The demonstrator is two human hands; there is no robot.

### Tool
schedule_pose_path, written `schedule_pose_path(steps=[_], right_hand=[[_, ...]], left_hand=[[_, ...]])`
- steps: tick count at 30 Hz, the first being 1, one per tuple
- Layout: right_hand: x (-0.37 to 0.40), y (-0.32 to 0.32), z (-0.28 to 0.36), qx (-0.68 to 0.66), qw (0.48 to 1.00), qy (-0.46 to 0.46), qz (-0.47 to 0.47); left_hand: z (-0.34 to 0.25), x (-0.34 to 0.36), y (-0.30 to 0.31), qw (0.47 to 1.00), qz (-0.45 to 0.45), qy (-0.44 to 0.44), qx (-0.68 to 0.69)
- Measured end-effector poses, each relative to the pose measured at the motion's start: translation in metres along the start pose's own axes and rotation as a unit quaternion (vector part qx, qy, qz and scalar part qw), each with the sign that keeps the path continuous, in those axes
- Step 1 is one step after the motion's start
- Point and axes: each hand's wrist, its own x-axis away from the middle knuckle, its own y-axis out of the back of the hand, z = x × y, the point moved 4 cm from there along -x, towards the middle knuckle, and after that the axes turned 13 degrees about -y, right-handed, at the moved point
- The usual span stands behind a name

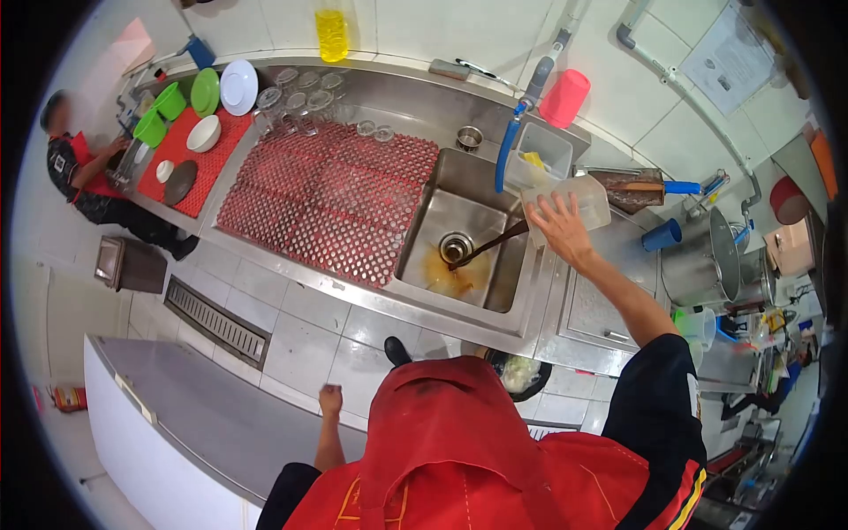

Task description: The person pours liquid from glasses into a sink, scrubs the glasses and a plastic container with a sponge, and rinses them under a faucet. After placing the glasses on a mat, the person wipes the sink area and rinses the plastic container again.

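Observation:
My right hand [560, 228] grips a clear plastic jug [579, 202] tipped over the steel sink [495, 291]. A brown stream [486, 247] runs from the jug down toward the drain [455, 247], and brown liquid pools on the sink floor. My left hand [330, 400] hangs at my side as a closed fist, holding nothing, above the tiled floor. A blue-hosed tap [510, 146] stands at the back of the sink.
A red perforated mat [331, 199] covers the draining board, with upturned glasses [296, 97] and plates [237, 87] behind it. Another person [84, 177] works at the far left end. A steel pot [702, 261] and blue cup [662, 235] stand right of the sink. A steel counter [177, 415] lies behind me.

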Motion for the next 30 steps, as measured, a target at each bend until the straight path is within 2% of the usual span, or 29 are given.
schedule_pose_path(steps=[1, 2, 4, 5, 7, 9, 12, 14, 15, 17, 19, 20, 22, 23, 25, 26, 27, 28, 29, 30], right_hand=[[-0.005, 0.0, 0.004, 0.009, 1.0, -0.002, -0.004], [-0.009, 0.001, 0.007, 0.019, 1.0, -0.004, -0.008], [-0.016, 0.003, 0.015, 0.037, 0.999, -0.003, -0.013], [-0.02, 0.005, 0.02, 0.046, 0.999, 0.001, -0.013], [-0.026, 0.008, 0.027, 0.071, 0.997, 0.013, -0.012], [-0.026, 0.013, 0.034, 0.101, 0.994, 0.03, -0.007], [-0.029, 0.044, 0.029, 0.072, 0.996, -0.052, -0.024], [-0.028, 0.069, 0.021, -0.122, 0.977, -0.175, -0.011], [-0.024, 0.074, 0.02, -0.216, 0.948, -0.234, -0.005], [-0.006, 0.065, 0.032, -0.354, 0.872, -0.334, -0.057], [0.015, 0.046, 0.06, -0.475, 0.754, -0.444, -0.091], [0.018, 0.035, 0.079, -0.527, 0.679, -0.502, -0.1], [0.009, 0.024, 0.114, -0.636, 0.557, -0.526, -0.095], [0.011, 0.015, 0.125, -0.642, 0.578, -0.498, -0.074], [0.006, -0.004, 0.138, -0.653, 0.614, -0.442, -0.038], [-0.001, -0.016, 0.132, -0.674, 0.627, -0.388, 0.04], [-0.005, -0.016, 0.119, -0.688, 0.632, -0.334, 0.12], [-0.009, -0.013, 0.111, -0.696, 0.629, -0.279, 0.202], [-0.016, -0.011, 0.1, -0.775, 0.515, -0.299, 0.21], [-0.03, -0.003, 0.081, -0.785, 0.484, -0.312, 0.227]], left_hand=[[-0.027, -0.023, 0.011, 1.0, -0.005, -0.004, 0.025], [-0.057, -0.041, 0.024, 0.999, 0.047, 0.016, 0.009], [-0.088, -0.07, 0.03, 0.992, 0.126, -0.007, -0.008], [-0.105, -0.079, 0.031, 0.981, 0.196, -0.015, 0.004], [-0.185, -0.074, 0.043, 0.943, 0.33, -0.029, 0.027], [-0.268, -0.067, 0.05, 0.902, 0.423, -0.069, 0.055], [-0.362, -0.067, 0.028, 0.835, 0.493, -0.086, 0.228], [-0.417, -0.071, -0.006, 0.799, 0.5, -0.072, 0.327], [-0.441, -0.072, -0.028, 0.788, 0.489, -0.059, 0.369], [-0.477, -0.075, -0.079, 0.736, 0.506, -0.018, 0.449], [-0.491, -0.076, -0.137, 0.604, 0.493, 0.143, 0.609], [-0.488, -0.079, -0.167, 0.591, 0.488, 0.131, 0.629], [-0.486, -0.081, -0.216, 0.563, 0.473, 0.107, 0.67], [-0.497, -0.083, -0.219, 0.54, 0.436, 0.119, 0.71], [-0.481, -0.105, -0.233, 0.584, 0.425, 0.086, 0.686], [-0.472, -0.121, -0.243, 0.605, 0.419, 0.069, 0.674], [-0.47, -0.132, -0.245, 0.61, 0.367, 0.081, 0.698], [-0.48, -0.136, -0.238, 0.572, 0.388, 0.065, 0.719], [-0.49, -0.142, -0.23, 0.532, 0.408, 0.049, 0.74], [-0.498, -0.146, -0.224, 0.488, 0.426, 0.033, 0.761]])
